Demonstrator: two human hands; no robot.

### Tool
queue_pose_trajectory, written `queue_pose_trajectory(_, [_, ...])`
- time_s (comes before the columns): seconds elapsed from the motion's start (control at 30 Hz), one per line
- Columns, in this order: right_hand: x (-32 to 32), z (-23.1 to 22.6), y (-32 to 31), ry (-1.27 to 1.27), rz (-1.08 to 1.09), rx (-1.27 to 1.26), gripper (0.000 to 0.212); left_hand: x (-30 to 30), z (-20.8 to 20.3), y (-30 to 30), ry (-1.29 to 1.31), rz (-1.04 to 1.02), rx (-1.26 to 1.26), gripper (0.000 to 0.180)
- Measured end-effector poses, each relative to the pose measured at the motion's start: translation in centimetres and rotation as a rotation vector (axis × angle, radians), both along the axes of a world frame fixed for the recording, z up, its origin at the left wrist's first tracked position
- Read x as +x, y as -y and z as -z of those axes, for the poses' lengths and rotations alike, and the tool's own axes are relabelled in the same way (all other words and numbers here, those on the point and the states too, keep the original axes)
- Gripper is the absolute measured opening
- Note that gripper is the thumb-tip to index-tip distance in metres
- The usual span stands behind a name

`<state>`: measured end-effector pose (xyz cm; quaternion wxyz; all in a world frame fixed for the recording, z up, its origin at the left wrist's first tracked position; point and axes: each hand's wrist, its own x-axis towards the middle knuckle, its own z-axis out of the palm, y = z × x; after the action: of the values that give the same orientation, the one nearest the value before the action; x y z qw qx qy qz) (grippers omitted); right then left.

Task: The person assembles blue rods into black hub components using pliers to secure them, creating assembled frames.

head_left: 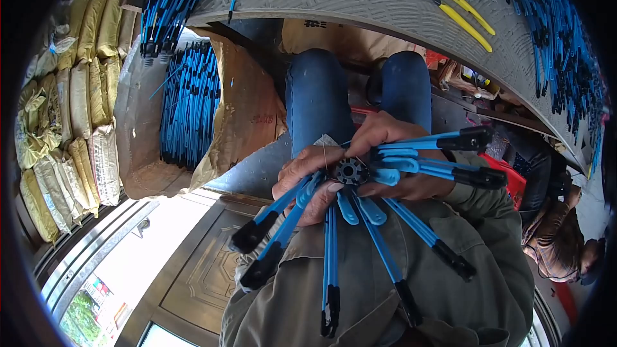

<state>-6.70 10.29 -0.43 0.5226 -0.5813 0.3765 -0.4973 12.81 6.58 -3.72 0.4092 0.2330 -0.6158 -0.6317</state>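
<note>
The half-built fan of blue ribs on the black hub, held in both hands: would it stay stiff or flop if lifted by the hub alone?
Probably floppy: the blue ribs splay at uneven angles from the black hub, suggesting loose pivots. Likely light, since the left hand and right hand hold it at fingertips. The thin ribs look bendable.

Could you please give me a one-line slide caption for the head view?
Both hands, left hand and right hand, hold a black hub fanned with blue ribs.
</note>
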Motion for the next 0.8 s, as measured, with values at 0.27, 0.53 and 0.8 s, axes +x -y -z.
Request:
queue_pose_trajectory(0.27, [0.8,1.2,-1.3,-0.122,0.214,-0.066,0.042,0.2,-0.4,0.7,0.012,0.097,-0.06,0.03])
queue_pose_trajectory(0.53, [0.5,0.3,-1.4,-0.283,0.192,-0.167,0.039,0.8,-0.6,1.4,-0.015,0.247,-0.078,0.034])
queue_pose_trajectory(0.8, [0.4,1.2,-1.4,-0.203,0.196,-0.241,0.036,1.1,-1.0,0.9,-0.114,0.302,0.311,0.058])
